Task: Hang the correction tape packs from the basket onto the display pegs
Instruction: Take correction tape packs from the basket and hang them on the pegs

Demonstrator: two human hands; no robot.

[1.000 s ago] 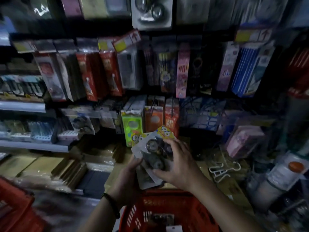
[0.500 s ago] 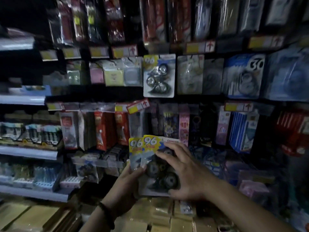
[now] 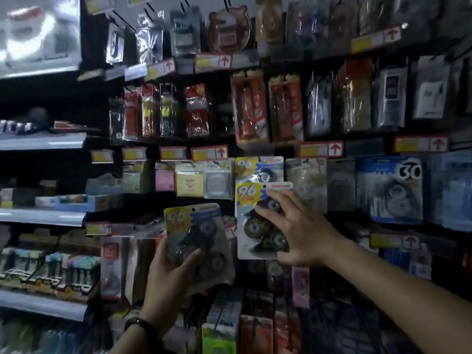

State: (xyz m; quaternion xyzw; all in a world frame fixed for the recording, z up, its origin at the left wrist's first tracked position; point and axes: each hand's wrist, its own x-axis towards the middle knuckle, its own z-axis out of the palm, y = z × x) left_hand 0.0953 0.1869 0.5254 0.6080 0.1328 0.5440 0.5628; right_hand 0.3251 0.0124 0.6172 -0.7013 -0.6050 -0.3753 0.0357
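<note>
Right hand (image 3: 298, 233) is holding the right pack (image 3: 251, 226) up flat against the display, center of the frame; its fingers (image 3: 270, 200) are spreading over the front blister and the thumb is hooking under the bottom edge, so they are clamping on the pack. The pack's top edge, with its hang hole, is overlapping the lower part of the hung pack (image 3: 259, 169), same yellow "96" card, sitting just above it in the display row. Cannot tell whether the hole is on a peg; the peg itself is too dark to make out. Left hand (image 3: 168, 274) is gripping the left pack (image 3: 196, 226) lower and left of center, thumb pressing across the front and fingers wrapping behind, the pack tilting slightly left and staying apart from the display. A dark wristband (image 3: 136, 323) is showing on the left wrist at the bottom. A blue "30" pack (image 3: 389, 190) is hanging at mid right, well apart from the hands. Price tags (image 3: 209, 153) with red arrows are running above the row. Shelves (image 3: 43, 215) are lining the left edge of the frame. The whole scene is looking dim and partly blurred.
</note>
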